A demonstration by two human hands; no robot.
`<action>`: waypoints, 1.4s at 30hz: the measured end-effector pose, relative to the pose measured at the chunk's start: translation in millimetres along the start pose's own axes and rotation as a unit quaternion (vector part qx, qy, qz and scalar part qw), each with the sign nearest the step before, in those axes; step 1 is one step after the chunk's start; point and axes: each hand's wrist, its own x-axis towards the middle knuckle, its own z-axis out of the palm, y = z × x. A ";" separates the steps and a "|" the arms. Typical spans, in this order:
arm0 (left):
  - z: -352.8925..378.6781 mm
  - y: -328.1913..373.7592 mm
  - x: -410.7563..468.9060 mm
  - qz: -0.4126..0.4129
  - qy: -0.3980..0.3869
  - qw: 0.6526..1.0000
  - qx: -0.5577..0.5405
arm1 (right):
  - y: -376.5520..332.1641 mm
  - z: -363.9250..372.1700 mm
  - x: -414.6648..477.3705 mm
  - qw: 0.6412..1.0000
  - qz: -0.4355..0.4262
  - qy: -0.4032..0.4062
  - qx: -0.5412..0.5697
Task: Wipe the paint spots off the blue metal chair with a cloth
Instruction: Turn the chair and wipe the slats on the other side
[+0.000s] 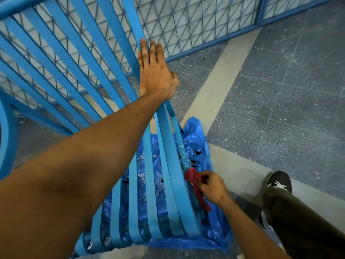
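Blue metal chair (97,75) with long flat slats, standing on a blue plastic sheet (196,139) spread over the speckled grey floor (280,90); wire mesh fence (186,21) behind the chair.

Left hand (156,75) laid flat on the chair's right edge slat, high up on the back; fingers (153,49) stretched out straight, holding nothing, just pressing.

Right hand (212,186) low down by the chair's right side rail; fingers pinched tight around a red cloth (194,180); top of the cloth pushed against the rail, rest of it hanging down beside the rail.

Small white paint spots (183,152) on that same rail, just above the cloth; dark specks on the plastic sheet next to the chair.

Black shoe (279,182) with white laces and a dark trouser leg (298,221) to the right of the chair, on the floor.
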 end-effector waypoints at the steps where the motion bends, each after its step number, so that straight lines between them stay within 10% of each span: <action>1: -0.1 0.0 -0.1 0.000 0.000 1.000 -0.002 | 1.1 6.5 -3.9 1.000 0.007 -0.009 -0.013; 15: 0.4 -1.1 0.0 0.005 0.004 1.000 -0.004 | -45.4 35.9 35.3 0.994 -0.087 -0.046 -0.036; 22: 1.2 -2.5 0.7 0.007 0.008 1.000 -0.009 | -49.4 31.2 38.0 0.986 -0.025 0.162 0.035; 37: 4.0 -2.4 1.2 0.015 0.008 1.000 0.021 | -40.4 52.9 54.3 0.992 -0.116 -0.001 -0.054; 42: 3.0 -1.2 0.1 0.016 0.009 1.000 0.018 | -43.8 49.3 48.2 0.989 -0.114 0.096 -0.004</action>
